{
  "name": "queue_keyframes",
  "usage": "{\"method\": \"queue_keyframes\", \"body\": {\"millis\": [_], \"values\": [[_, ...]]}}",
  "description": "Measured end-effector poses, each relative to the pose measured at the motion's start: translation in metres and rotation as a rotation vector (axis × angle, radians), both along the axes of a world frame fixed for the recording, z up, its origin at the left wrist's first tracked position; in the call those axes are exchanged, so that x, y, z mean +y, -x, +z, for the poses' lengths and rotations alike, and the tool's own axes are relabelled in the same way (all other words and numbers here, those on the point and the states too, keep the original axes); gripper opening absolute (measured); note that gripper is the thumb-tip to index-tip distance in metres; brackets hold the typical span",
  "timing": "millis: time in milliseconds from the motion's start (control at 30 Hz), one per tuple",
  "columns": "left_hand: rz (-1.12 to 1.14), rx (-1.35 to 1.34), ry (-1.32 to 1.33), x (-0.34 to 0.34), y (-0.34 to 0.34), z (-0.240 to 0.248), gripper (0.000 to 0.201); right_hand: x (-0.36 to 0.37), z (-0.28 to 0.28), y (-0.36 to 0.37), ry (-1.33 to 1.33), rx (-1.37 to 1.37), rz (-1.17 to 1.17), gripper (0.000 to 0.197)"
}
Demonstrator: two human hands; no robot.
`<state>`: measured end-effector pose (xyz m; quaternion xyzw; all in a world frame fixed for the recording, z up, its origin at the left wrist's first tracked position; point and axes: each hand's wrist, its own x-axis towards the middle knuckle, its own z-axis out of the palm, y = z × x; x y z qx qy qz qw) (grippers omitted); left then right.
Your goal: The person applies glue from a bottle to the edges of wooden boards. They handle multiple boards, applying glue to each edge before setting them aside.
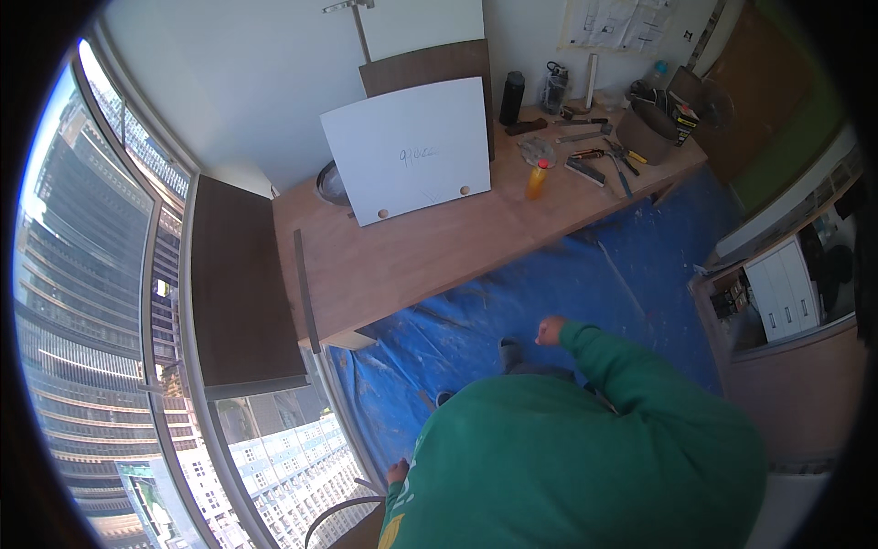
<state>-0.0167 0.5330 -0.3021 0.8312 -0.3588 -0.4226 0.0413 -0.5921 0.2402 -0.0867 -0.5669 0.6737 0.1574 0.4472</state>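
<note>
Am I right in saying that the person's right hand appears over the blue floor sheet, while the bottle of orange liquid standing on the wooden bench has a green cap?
Not quite: the head view shows that the cap is red, not green. The rest holds: the right hand appears over the blue floor sheet, and the bottle of orange liquid stands on the wooden bench.
</note>
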Motion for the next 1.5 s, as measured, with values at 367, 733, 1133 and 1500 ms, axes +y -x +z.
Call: {"method": "queue_keyframes", "body": {"millis": [367, 733, 1133, 1500], "values": [[0.095, 0.125, 0.159, -0.114, 0.056, 0.085, 0.035, 0.017, -0.086, 0.135, -0.115, 0.079, 0.005, 0.042], [0.037, 0.08, 0.123, -0.196, 0.228, 0.178, 0.035, -0.04, -0.137, 0.296, -0.172, -0.015, -0.168, 0.052], [-0.473, -0.148, 0.17, -0.214, 0.206, 0.148, 0.026, -0.034, -0.236, 0.343, 0.272, -0.08, 0.609, 0.038], [-0.049, 0.097, 0.211, -0.368, 0.151, 0.119, 0.03, -0.112, -0.152, 0.275, -0.08, -0.054, -0.221, 0.038]]}}
